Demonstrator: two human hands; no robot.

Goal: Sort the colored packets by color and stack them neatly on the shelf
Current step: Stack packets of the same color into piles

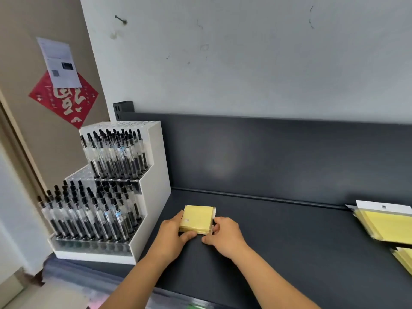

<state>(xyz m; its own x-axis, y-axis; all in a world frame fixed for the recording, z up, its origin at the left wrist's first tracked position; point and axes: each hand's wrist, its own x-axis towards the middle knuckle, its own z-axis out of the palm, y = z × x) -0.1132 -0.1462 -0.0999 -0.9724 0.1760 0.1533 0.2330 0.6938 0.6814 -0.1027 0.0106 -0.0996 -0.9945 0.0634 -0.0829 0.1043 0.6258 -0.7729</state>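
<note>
A small stack of yellow packets [197,218] lies on the dark shelf [278,230], just right of the pen rack. My left hand [172,234] grips the stack's left side, thumb along its near edge. On the other side my right hand [224,236] holds the right edge with curled fingers. Larger yellow packets with white header cards [385,221] lie fanned at the shelf's right end. A second yellow pile [404,257] sits nearer, cut off by the frame edge.
A white stepped rack full of black pens [104,192] stands at the shelf's left end, close to my left hand. The shelf's dark back panel [267,152] rises behind. Pink and green items [196,306] show below the shelf's front edge.
</note>
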